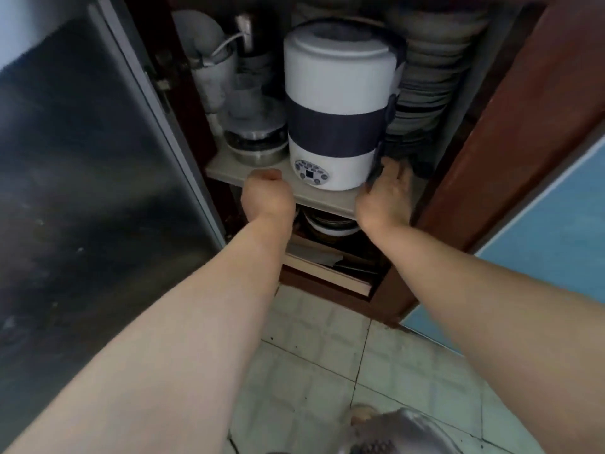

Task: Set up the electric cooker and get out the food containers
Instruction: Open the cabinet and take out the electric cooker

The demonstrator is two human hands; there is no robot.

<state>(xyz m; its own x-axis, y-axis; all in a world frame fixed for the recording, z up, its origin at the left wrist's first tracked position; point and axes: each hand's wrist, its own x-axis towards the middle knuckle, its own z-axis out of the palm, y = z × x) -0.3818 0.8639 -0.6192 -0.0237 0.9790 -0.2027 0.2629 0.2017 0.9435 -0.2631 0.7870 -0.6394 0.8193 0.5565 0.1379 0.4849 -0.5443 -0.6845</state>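
Electric cooker, tall white plastic cylinder with a dark navy band round its middle (337,93): stands upright at the front of the pale upper cabinet shelf (226,170), not yet lifted out.
Control panel, round cluster of buttons about a small dark display (311,173): faces outward, low on the cooker's base.
Right hand (388,194): fingers spread and reaching round the cooker's lower right side, beside a dark latch; thumb near the base; it touches the cooker but, as far as the blur allows, has no closed hold on it.
Left hand (266,194): curled in a fist at the shelf's front edge, just beside the base and apart from it; nothing seen in it.
Food containers: none identifiable as such; whether any sit inside the cooker cannot be told.
Steel pot with glass lid (253,139): left of the cooker, close against it.
Stack of pale plates and bowls (425,77): right of and behind the cooker.
Grey drain pipe (209,60): rear left of the cabinet.
Red-brown wooden door (497,126): swung open at right.
Progress: cabinet open, cooker located and being reached for, so barely begun.
Remaining: grasp with both hands, lift clear, set up, fetch containers.
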